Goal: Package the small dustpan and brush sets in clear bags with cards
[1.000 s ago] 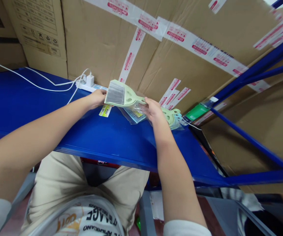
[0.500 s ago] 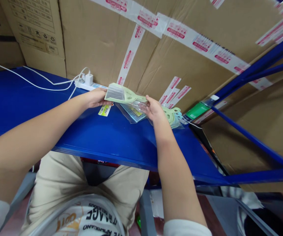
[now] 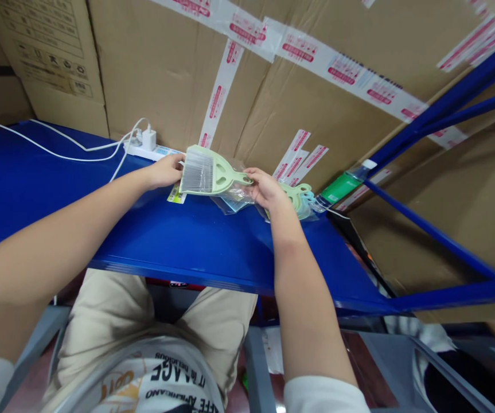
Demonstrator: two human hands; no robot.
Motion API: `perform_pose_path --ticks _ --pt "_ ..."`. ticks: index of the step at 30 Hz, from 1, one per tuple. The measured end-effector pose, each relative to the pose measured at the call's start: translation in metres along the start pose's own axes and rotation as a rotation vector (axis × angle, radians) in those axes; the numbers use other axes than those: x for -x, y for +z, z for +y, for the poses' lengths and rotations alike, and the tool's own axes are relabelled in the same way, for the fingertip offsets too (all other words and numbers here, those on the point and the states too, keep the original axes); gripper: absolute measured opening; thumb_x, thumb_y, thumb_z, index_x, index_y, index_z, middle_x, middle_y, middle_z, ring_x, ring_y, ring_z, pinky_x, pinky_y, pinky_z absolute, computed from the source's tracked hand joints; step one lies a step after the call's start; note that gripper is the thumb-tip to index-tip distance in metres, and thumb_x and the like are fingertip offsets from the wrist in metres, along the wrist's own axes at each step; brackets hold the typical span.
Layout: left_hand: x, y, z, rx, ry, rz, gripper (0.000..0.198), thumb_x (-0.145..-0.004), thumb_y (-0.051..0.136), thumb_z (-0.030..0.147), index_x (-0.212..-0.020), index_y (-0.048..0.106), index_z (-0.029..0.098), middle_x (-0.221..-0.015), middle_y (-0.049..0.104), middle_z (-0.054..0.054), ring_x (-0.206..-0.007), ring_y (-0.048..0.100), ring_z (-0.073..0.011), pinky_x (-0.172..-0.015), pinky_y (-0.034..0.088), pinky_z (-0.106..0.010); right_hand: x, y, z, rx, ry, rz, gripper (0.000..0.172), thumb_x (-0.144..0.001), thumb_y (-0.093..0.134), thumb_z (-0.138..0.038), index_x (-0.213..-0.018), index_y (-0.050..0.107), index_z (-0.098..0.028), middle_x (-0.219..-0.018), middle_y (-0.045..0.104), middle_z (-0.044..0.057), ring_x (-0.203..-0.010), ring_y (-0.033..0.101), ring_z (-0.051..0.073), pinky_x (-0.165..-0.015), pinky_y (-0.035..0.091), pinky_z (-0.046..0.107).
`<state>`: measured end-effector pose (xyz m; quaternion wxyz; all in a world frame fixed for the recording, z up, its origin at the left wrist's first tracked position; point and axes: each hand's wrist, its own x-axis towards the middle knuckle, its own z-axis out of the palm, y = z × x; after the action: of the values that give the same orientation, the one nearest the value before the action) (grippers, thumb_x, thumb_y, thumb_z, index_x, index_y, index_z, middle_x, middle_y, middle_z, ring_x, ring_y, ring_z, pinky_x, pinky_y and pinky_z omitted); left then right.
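Note:
Between my hands, above the blue shelf, is a pale green brush and dustpan set (image 3: 220, 175) with grey bristles facing me. My left hand (image 3: 167, 171) grips its bristle end at the left edge, fingers partly hidden behind it. At the other end, my right hand (image 3: 265, 188) is closed on the handle and some crinkled clear plastic. Under the set, a light blue packaged item (image 3: 235, 204) in clear film lies on the shelf. More green and blue handled pieces (image 3: 299, 198) in plastic lie just right of my right hand. A yellow-green label (image 3: 176, 194) shows below my left hand.
A white power strip (image 3: 144, 150) with a plugged-in charger and cables stands at the back left. A green-labelled bottle (image 3: 345, 186) leans at the right by the blue frame (image 3: 436, 215). Large taped cardboard boxes (image 3: 152, 74) wall off the back of the shelf (image 3: 152, 241).
The brush and dustpan set has tilted so its bristle face shows more fully toward me. Both hands keep their hold. The view has shifted slightly.

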<state>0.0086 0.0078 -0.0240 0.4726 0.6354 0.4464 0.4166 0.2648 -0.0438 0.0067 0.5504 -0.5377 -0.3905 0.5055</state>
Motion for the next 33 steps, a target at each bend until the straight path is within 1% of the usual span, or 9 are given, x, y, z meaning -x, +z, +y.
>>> perform_pose_path --ticks 5,9,14,18,21,24,28,31,33 --pt "0.002 -0.004 0.008 -0.403 0.077 0.025 0.046 -0.072 0.068 0.001 -0.114 0.075 0.017 -0.092 0.077 -0.006 -0.093 0.076 -0.0272 -0.097 0.059 -0.042 0.009 0.001 -0.004 0.075 0.058 -0.036 0.025 -0.089 0.049 0.001 -0.079 0.054 -0.022 -0.064 0.053 -0.005 -0.056 0.064 0.014 -0.050 0.049 0.020" --pt "0.000 -0.007 0.007 -0.583 0.111 0.037 0.053 -0.067 0.067 0.001 -0.116 0.074 0.019 -0.095 0.077 -0.006 -0.100 0.076 -0.0296 -0.098 0.056 -0.037 0.010 0.003 -0.003 0.096 0.088 -0.016 0.027 -0.085 0.049 0.003 -0.081 0.054 -0.023 -0.059 0.052 -0.006 -0.053 0.063 0.014 -0.048 0.049 0.020" --pt "0.000 -0.005 0.005 -0.633 0.108 0.026 0.054 -0.067 0.067 0.006 -0.118 0.073 0.022 -0.099 0.079 -0.006 -0.108 0.077 -0.0310 -0.098 0.056 -0.034 0.005 0.007 0.003 0.088 0.116 0.025 0.032 -0.077 0.050 0.007 -0.087 0.056 -0.023 -0.061 0.053 -0.006 -0.052 0.064 0.015 -0.044 0.047 0.018" --pt "-0.002 -0.001 0.001 -0.620 0.101 0.018 0.049 -0.066 0.067 0.008 -0.112 0.074 0.022 -0.098 0.080 -0.007 -0.112 0.076 -0.0333 -0.102 0.055 -0.036 0.002 0.009 0.005 0.122 0.162 0.066 0.034 -0.074 0.050 0.008 -0.089 0.056 -0.023 -0.065 0.056 -0.005 -0.053 0.064 0.014 -0.042 0.047 0.019" --pt "-0.004 -0.001 -0.001 -0.565 0.106 0.019 0.046 -0.064 0.068 0.008 -0.107 0.075 0.022 -0.097 0.080 -0.007 -0.112 0.076 -0.0333 -0.103 0.054 -0.036 -0.001 0.006 0.006 0.130 0.143 0.059 0.033 -0.073 0.054 0.007 -0.087 0.056 -0.023 -0.062 0.052 -0.006 -0.053 0.063 0.015 -0.044 0.049 0.020" --pt "-0.005 -0.001 -0.001 -0.574 0.110 0.020 0.047 -0.064 0.068 0.008 -0.108 0.074 0.023 -0.095 0.079 -0.005 -0.112 0.076 -0.0323 -0.103 0.054 -0.035 -0.003 0.004 0.007 0.129 0.116 0.053 0.033 -0.072 0.057 0.007 -0.086 0.057 -0.023 -0.066 0.054 -0.005 -0.053 0.062 0.015 -0.044 0.050 0.021" --pt "-0.007 -0.002 -0.003 -0.612 0.106 0.018 0.044 -0.065 0.067 0.009 -0.107 0.073 0.023 -0.096 0.079 -0.006 -0.110 0.076 -0.0330 -0.101 0.055 -0.036 -0.005 0.014 0.005 0.174 0.102 0.102 0.032 -0.071 0.055 0.006 -0.086 0.057 -0.023 -0.070 0.056 -0.003 -0.052 0.061 0.013 -0.042 0.046 0.019" --pt "-0.009 -0.003 -0.006 -0.637 0.090 0.021 0.037 -0.066 0.067 0.010 -0.100 0.073 0.023 -0.095 0.079 -0.007 -0.108 0.076 -0.0333 -0.100 0.055 -0.037 -0.008 0.020 0.005 0.210 0.093 0.150 0.030 -0.073 0.052 0.004 -0.084 0.057 -0.023 -0.068 0.055 -0.004 -0.052 0.060 0.012 -0.041 0.043 0.019" --pt "-0.011 -0.003 -0.006 -0.652 0.079 0.019 0.032 -0.066 0.067 0.010 -0.094 0.071 0.024 -0.091 0.078 -0.005 -0.105 0.076 -0.0326 -0.098 0.055 -0.037 -0.012 0.019 0.007 0.209 0.082 0.144 0.028 -0.073 0.052 0.003 -0.084 0.058 -0.023 -0.070 0.057 -0.003 -0.053 0.061 0.013 -0.042 0.044 0.019"
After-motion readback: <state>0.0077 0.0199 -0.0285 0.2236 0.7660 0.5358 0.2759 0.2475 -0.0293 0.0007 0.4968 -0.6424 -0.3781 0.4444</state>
